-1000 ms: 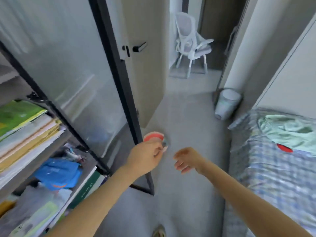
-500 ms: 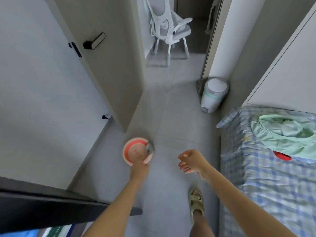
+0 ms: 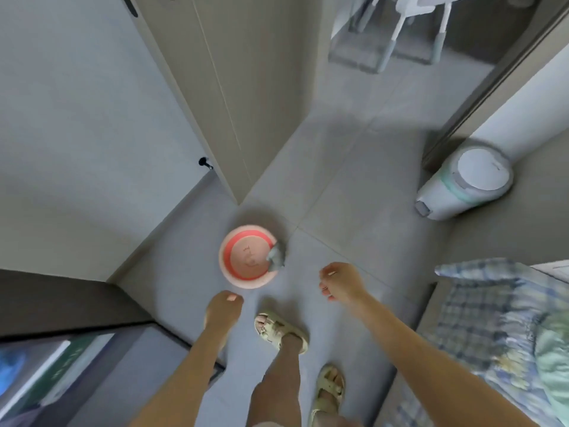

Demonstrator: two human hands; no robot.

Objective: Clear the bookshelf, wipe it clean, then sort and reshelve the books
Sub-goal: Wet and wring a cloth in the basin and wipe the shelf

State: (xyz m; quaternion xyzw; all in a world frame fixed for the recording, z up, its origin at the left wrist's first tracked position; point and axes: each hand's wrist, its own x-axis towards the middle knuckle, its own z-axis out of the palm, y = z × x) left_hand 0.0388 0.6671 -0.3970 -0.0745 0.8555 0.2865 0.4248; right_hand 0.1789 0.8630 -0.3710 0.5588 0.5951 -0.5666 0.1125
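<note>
Our left hand [image 3: 223, 306] and right hand [image 3: 340, 283] hang empty, fingers loose, near the mid-frame pink basin [image 3: 243, 263], a grey cloth [image 3: 276, 257] on its rim.

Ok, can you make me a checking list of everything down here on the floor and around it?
Surface: grey tiled floor, with the basin standing on it.
Job's things: pink basin, with a grey cloth hanging over its right rim; books in the dark cabinet at lower left, blurred.
Clutter: white bin on the floor; green fabric on the checked bed cover.
Hands: left hand relaxed near the basin, not gripping it; right hand loosely curled, holding nothing.
Cables: nothing seen.
Surroundings: open door; white chair beyond it; the person's sandals.
</note>
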